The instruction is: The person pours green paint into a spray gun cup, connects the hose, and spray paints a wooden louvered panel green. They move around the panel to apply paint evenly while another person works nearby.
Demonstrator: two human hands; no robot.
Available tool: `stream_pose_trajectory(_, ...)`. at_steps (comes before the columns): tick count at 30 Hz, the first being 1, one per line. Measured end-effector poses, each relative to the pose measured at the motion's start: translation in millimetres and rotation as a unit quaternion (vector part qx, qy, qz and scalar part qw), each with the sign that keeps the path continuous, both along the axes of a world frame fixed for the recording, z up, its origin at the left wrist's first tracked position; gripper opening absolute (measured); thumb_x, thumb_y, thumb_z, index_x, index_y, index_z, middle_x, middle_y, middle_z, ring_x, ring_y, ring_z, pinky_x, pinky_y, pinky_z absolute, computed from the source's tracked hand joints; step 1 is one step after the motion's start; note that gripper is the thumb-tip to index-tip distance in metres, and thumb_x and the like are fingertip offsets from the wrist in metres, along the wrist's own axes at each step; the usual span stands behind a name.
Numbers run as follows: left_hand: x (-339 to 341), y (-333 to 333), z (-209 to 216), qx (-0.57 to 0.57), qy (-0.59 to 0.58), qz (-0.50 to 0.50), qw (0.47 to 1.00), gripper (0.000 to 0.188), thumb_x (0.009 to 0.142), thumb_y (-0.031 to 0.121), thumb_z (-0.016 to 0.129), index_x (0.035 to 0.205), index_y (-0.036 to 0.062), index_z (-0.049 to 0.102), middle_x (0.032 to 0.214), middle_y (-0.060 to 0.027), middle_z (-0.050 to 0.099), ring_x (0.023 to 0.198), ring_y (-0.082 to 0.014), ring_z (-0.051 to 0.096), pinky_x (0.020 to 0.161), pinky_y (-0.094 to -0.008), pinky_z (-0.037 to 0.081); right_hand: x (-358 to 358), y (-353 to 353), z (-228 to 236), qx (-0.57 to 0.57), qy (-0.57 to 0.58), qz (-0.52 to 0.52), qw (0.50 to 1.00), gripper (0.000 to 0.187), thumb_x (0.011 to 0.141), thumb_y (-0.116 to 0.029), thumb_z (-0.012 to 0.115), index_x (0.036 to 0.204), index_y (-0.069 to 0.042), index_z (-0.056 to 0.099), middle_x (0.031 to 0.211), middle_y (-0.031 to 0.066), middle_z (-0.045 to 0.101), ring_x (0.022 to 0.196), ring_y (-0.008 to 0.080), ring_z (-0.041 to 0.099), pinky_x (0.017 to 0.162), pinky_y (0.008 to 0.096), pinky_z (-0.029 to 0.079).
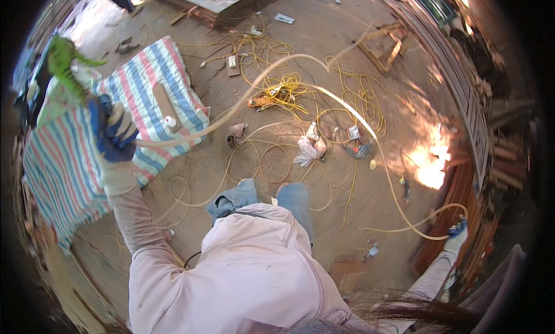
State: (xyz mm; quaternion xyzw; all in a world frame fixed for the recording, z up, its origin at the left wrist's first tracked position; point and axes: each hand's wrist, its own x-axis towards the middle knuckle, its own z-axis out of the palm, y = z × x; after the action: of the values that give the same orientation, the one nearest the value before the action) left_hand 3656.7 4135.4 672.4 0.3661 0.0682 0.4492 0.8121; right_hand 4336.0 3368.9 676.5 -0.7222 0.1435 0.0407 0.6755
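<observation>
Hose [361, 119] over sun-patched floor [324, 21], striped sheet [63, 166], boards [457, 195]

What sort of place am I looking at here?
Probably a workshop or work yard, perhaps for wood: there are tangled yellow cords, a rough wooden frame and reddish-brown boards along the right side.

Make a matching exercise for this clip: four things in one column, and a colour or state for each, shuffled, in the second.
1. striped sheet
2. right hand
3. yellow cord
4. plastic bag

A. lying in a loose tangle
B. gloved, gripping the pale hose
C. crumpled, whitish
D. blue, pink and white

Pairs: 1-D, 2-B, 3-A, 4-C
</observation>
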Motion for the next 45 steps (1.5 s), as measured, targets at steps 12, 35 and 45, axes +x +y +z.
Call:
stream_pose_trajectory(12,129,-314,-115,-0.284,0.081,0.217,0.93,0.043,0.103,0.045,0.042,0.121,0.0109,0.059,0.12,-0.0085,0.063,0.112,-0.0233,0.06,0.092,-0.0403,0.05,-273,440,-103,-0.108,-0.51,0.736,0.432,0.047,0.091,-0.014,0.063,0.134,0.0,0.049,0.126,0.0215,0.058,0.106,0.0349,0.06,0.089,0.0393,0.049)
stream_pose_trajectory(35,-53,-621,-136,-0.138,0.59,0.161,0.779,0.063,0.077,0.062,0.07,0.109,0.0078,0.069,0.101,-0.0117,0.071,0.095,-0.0305,0.068,0.083,-0.0378,0.052,-513,318,-75,-0.028,-0.393,0.916,-0.077,0.036,0.084,-0.031,0.072,0.112,-0.009,0.068,0.081,0.0123,0.07,0.068,0.03,0.068,0.059,0.0383,0.052)
stream_pose_trajectory(45,-199,-649,-139,-0.161,0.634,0.178,0.735,0.064,0.073,0.065,0.071,0.11,0.012,0.07,0.108,-0.0139,0.069,0.106,-0.0307,0.064,0.092,-0.0358,0.049,-674,319,-104,-0.081,-0.196,0.967,-0.142,0.025,0.09,-0.029,0.068,0.098,-0.006,0.061,0.08,0.0159,0.068,0.072,0.0286,0.068,0.066,0.037,0.051)
